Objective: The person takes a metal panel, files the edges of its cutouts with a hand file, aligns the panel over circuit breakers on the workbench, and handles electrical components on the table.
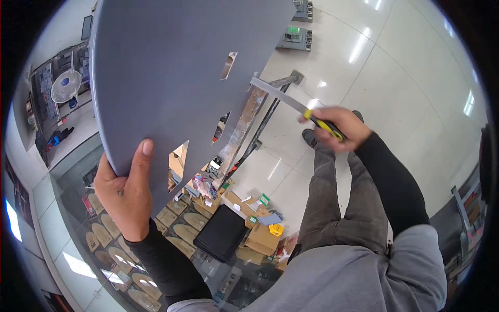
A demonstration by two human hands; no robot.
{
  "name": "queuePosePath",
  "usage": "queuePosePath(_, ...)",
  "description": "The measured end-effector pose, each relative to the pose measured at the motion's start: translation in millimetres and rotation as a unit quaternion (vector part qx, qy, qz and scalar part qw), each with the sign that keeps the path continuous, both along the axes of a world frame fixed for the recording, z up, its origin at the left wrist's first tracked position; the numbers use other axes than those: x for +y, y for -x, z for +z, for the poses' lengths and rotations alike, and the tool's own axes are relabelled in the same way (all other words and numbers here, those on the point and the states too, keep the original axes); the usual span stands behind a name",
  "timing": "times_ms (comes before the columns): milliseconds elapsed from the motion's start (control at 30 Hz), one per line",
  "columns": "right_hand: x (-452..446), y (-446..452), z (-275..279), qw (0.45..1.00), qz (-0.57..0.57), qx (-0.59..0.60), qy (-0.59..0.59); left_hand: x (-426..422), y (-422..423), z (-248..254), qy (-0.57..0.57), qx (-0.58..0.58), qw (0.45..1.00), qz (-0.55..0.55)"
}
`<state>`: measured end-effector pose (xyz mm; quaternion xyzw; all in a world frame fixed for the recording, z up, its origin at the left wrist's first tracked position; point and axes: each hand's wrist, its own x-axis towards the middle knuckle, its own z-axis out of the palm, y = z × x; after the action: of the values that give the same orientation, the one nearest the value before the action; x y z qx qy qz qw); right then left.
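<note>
Here, grips a large grey panel (156, 93) in the left hand (125, 195), with thumb laid flat on the near face and with other fingers mostly hidden behind the edge; holds a flat file (283, 97) in the right hand (343, 130), closed round the yellow-and-black handle and blurred; points the blade up and leftward, to end at the panel's right-hand edge; cannot tell whether touching there or just short of it; keeps the panel tilted, pierced in three places near that same edge, above a worn metal frame (244, 125); cannot tell whether resting on it; stands on a pale tiled floor (405, 78), in dark trousers (325, 208) and black sleeves (392, 177); has grey devices (294, 39) on the floor at the upper right; has a black case (221, 232) below the panel, just beside a cardboard box (262, 238); has a white fan (66, 86) well apart, at far left.
</note>
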<state>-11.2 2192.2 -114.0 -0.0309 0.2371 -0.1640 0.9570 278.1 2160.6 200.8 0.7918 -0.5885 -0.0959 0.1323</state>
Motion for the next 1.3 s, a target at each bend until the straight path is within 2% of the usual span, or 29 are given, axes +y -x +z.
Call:
queuePosePath(100,0.9,-16.5,6.1,0.998,-0.011,0.010,-0.053,1.7,0.5,0.7,-0.005,-0.004,1.000,0.000)
queuePosePath(133,-13.5,-36.9,4.5,0.999,-0.024,0.022,-0.015,2.3,1.8,2.2,-0.005,-0.010,1.000,0.001)
queuePosePath(200,-34.6,-69.3,-5.7,0.998,-0.027,0.022,-0.052,6.7,5.0,1.3,0.006,-0.014,1.000,-0.003)
queuePosePath(300,10.8,-42.9,4.1,0.998,0.003,0.062,0.011,8.4,9.8,-1.3,0.006,-0.026,1.000,-0.004)
queuePosePath(333,30.5,-31.4,10.7,0.999,-0.002,0.025,-0.042,6.8,10.5,-2.5,0.012,-0.029,1.000,-0.004)
queuePosePath(467,15.7,-53.8,1.9,0.999,-0.034,0.010,-0.016,9.0,7.6,-1.5,0.011,0.001,1.000,-0.011)
queuePosePath(500,1.3,-70.9,-3.1,0.998,-0.040,0.017,-0.047,10.2,9.5,-0.2,0.008,-0.005,1.000,-0.013)
queuePosePath(600,16.5,-71.2,10.2,0.997,-0.055,0.016,-0.045,12.2,7.0,-0.1,-0.003,-0.004,1.000,-0.016)
queuePosePath(667,58.6,-36.9,18.0,0.998,-0.054,0.012,-0.026,7.5,7.1,4.0,-0.015,-0.026,0.999,-0.011)
queuePosePath(767,117.8,29.8,37.9,0.995,-0.035,0.030,-0.094,4.7,-1.5,-0.2,-0.010,0.001,0.998,-0.064)
queuePosePath(800,141.2,48.5,37.7,0.996,-0.058,0.063,-0.022,9.6,-1.4,4.4,-0.012,-0.002,0.997,-0.079)
queuePosePath(867,173.1,88.8,32.3,0.977,0.000,0.213,0.031,32.6,31.1,8.7,-0.109,-0.071,0.990,-0.056)
queuePosePath(933,194.5,126.3,27.1,0.943,0.045,0.331,0.012,69.5,74.0,-11.5,-0.071,-0.103,0.984,-0.127)
queuePosePath(1000,208.4,158.2,23.2,0.926,0.044,0.374,-0.004,94.8,110.2,-28.5,0.012,-0.073,0.981,-0.180)
queuePosePath(1100,227.5,200.6,-0.3,0.913,0.015,0.409,0.008,114.2,139.8,-44.2,0.023,-0.066,0.980,-0.184)
queuePosePath(1167,228.9,218.2,-8.8,0.908,-0.007,0.419,-0.009,110.1,126.6,-40.0,0.000,-0.090,0.981,-0.170)
queuePosePath(1200,224.4,221.6,-13.9,0.916,-0.023,0.401,-0.003,103.3,114.7,-30.0,-0.013,-0.105,0.980,-0.168)
queuePosePath(1300,204.2,204.0,-40.5,0.911,-0.122,0.394,-0.018,88.1,67.4,18.9,-0.010,-0.015,0.996,-0.091)
